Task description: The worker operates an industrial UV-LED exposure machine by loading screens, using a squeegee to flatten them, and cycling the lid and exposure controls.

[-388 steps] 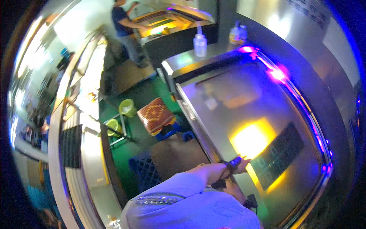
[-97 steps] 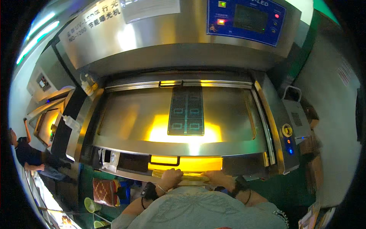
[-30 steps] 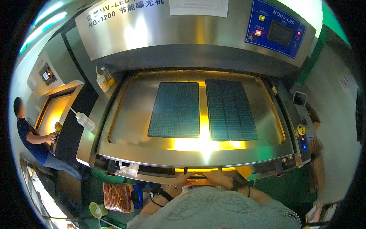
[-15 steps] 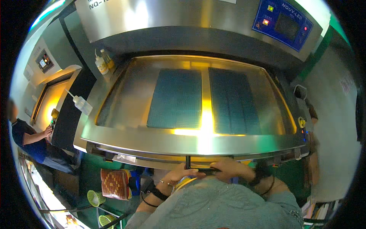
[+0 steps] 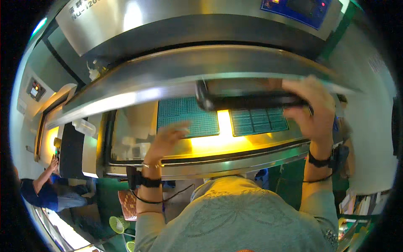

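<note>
A wide metal-framed lid [image 5: 138, 97] stands raised and tilted over the machine's lit bed [image 5: 197, 147]. My right hand [image 5: 317, 107], somewhat blurred, grips the right end of the lid's thick black handle [image 5: 256, 101]. Below the lid, my left hand [image 5: 166, 140] reaches over the bed with its fingers apart and nothing visible in them. Just beyond those fingers lies a teal gridded panel [image 5: 189, 119]. A second teal panel [image 5: 260, 122], crossed by darker lines, lies to its right, with a bright yellow strip between the two. The lid and handle hide the panels' far parts.
A white squeeze bottle [image 5: 85, 127] lies on the left ledge, with another bottle [image 5: 93, 73] farther back. A blue control panel [image 5: 300, 10] is at upper right. At far left a person [image 5: 40, 191] works at another machine. A green basket [image 5: 119, 224] stands below left.
The lid has swung up from its closed position, uncovering the panels. My right hand has risen with the handle; my left hand has left the handle and moved left over the bed.
</note>
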Motion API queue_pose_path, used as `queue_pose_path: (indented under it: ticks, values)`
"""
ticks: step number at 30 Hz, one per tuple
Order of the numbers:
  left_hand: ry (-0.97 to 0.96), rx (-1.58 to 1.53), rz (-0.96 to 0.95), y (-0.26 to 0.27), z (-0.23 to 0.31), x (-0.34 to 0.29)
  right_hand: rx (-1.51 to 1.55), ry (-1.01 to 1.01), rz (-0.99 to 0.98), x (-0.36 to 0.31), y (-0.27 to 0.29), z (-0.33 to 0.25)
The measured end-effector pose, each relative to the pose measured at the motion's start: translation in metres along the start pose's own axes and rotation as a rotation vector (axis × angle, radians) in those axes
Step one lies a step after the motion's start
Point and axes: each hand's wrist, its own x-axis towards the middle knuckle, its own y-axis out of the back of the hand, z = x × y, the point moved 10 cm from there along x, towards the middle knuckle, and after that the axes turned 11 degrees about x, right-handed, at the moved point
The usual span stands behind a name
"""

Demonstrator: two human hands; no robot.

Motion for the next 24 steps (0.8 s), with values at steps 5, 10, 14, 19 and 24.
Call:
queue_pose_path:
  ticks: [5, 10, 14, 19, 24]
  values:
    - [0.398, 0.471, 0.487, 0.118, -0.225, -0.033, 0.002, 0.065, 0.291, 0.054, 0.020, 0.019]
    - [0.525, -0.240, 0.388, 0.080, -0.242, -0.015, -0.060, 0.177, 0.352, 0.090, 0.037, 0.028]
    - [0.615, -0.279, 0.433, 0.087, -0.256, -0.015, 0.049, 0.255, 0.550, 0.092, 0.040, 0.036]
    - [0.626, -0.350, 0.457, 0.101, -0.268, -0.030, 0.489, -0.338, 0.692, -0.028, -0.108, 0.115]
    - [0.690, -0.089, 0.285, 0.091, -0.275, 0.014, 0.810, -1.501, -0.116, -0.270, -0.429, 0.169]
